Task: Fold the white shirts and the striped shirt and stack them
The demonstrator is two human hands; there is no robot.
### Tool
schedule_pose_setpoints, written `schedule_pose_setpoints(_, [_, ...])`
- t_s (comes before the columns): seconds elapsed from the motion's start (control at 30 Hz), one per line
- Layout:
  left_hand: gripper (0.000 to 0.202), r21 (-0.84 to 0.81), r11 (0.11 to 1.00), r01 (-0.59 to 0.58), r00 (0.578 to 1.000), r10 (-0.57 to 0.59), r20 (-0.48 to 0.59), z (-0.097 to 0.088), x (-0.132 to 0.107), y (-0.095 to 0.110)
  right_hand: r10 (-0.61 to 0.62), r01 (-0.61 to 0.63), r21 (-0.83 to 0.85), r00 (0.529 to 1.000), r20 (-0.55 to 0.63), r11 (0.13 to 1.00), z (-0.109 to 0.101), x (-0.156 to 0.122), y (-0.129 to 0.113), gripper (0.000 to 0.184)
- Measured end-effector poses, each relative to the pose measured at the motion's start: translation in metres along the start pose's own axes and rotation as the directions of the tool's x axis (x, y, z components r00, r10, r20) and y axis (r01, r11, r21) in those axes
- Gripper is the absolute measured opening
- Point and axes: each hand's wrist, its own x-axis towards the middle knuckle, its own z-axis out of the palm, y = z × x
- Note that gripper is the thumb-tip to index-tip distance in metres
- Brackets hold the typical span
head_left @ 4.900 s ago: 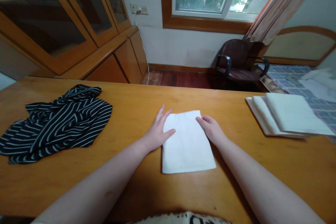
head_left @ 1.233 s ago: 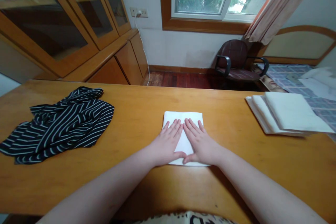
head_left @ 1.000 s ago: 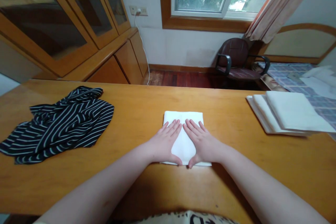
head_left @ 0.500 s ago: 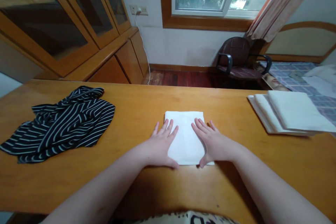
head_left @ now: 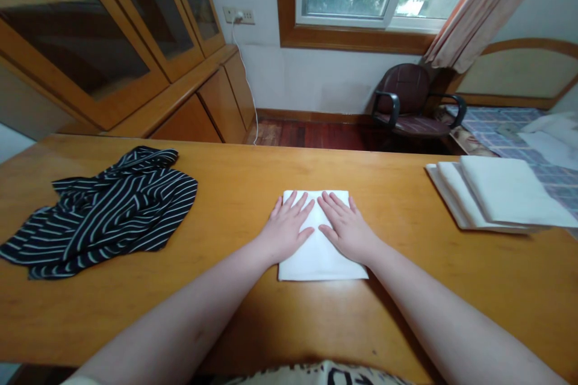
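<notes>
A white folded cloth [head_left: 323, 264] lies flat on the wooden table [head_left: 217, 313] in front of me, its edges fairly square. My left hand [head_left: 286, 228] rests palm down on the cloth's left half, fingers spread and pointing away from me. On the right half lies my right hand [head_left: 345, 225], also flat with its fingers stretched out. The two thumbs point toward each other with a strip of cloth between them. Neither hand grips anything.
A crumpled black-and-white striped garment [head_left: 112, 210] lies on the table's left side. Several folded white cloths [head_left: 506, 192] are stacked at the right. Beyond the table are a glass-door cabinet [head_left: 135, 42], an office chair [head_left: 413, 102] and a bed [head_left: 501, 126].
Both hands have slid inward and slightly away from me over the cloth, closer together. The near edge and lower corners of the cloth now show. The cloth stays in place.
</notes>
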Motion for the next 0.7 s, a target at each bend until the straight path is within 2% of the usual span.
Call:
schedule_pose_setpoints(0.27, [0.085,-0.023,0.988,0.153,0.988,-0.153,-0.013,-0.002,0.001,-0.012,0.222,-0.222,0.002,0.975,-0.026,0.975,0.001,0.0,0.009,0.08])
schedule_pose_setpoints(0.4, [0.098,-0.006,0.939,0.343,0.939,-0.343,0.003,0.002,0.0,-0.023,0.283,-0.283,0.026,0.959,-0.028,0.959,0.004,-0.002,0.02,0.08])
schedule_pose_setpoints(0.47, [0.102,0.011,0.915,0.404,0.915,-0.403,-0.025,0.003,-0.002,-0.025,0.326,-0.325,0.027,0.944,-0.049,0.945,0.005,-0.004,0.026,0.082])
schedule_pose_setpoints(0.53, [0.096,0.008,0.906,0.424,0.903,-0.422,-0.078,0.001,-0.004,-0.024,0.402,-0.403,0.017,0.911,-0.093,0.915,0.006,-0.004,0.031,0.083])
schedule_pose_setpoints(0.6, [0.08,-0.036,0.908,0.418,0.9,-0.42,-0.119,-0.002,-0.005,-0.022,0.441,-0.443,0.02,0.888,-0.129,0.896,0.005,-0.004,0.034,0.078])
schedule_pose_setpoints(0.7, [0.059,-0.212,0.898,0.386,0.903,-0.415,-0.115,-0.006,-0.006,-0.02,0.403,-0.394,0.089,0.904,-0.145,0.915,0.003,-0.004,0.036,0.061])
